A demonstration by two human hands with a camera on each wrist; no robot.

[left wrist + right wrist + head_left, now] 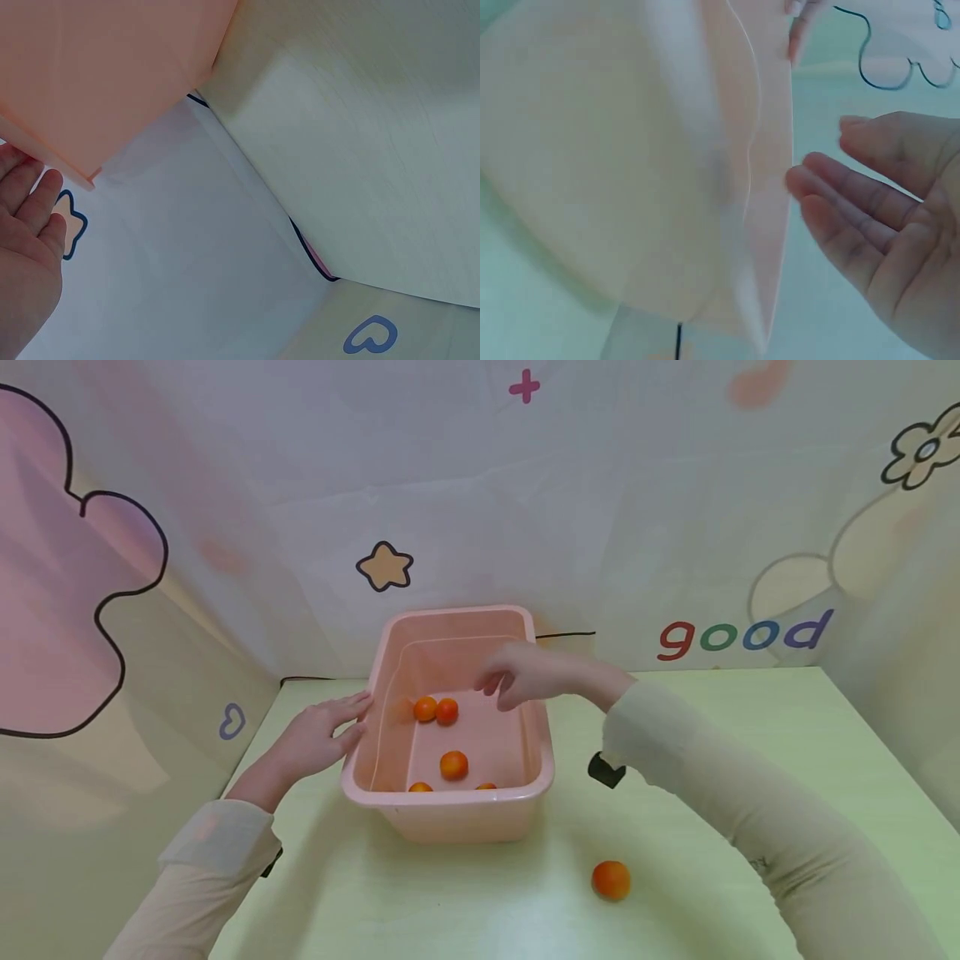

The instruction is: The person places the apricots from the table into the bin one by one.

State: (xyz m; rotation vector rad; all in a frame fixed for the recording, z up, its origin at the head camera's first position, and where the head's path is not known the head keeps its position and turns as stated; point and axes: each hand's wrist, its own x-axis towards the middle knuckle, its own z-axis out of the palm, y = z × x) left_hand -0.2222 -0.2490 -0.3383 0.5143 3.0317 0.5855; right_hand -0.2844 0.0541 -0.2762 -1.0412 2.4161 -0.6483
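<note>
A pink plastic tub stands on the table with several small oranges inside, among them one orange near its middle and a pair side by side, one of them a redder orange. My left hand rests its extended fingers against the tub's left rim; in the left wrist view, the fingertips touch that rim. Above the tub's right side hovers my right hand, fingers loosely bent. The right wrist view shows this hand with nothing between thumb and fingers. Another orange lies outside on the table.
The pale green table meets a printed cloth backdrop behind the tub and at both sides. A black object shows beside the right sleeve. The tub's front wall partly hides the nearest oranges inside.
</note>
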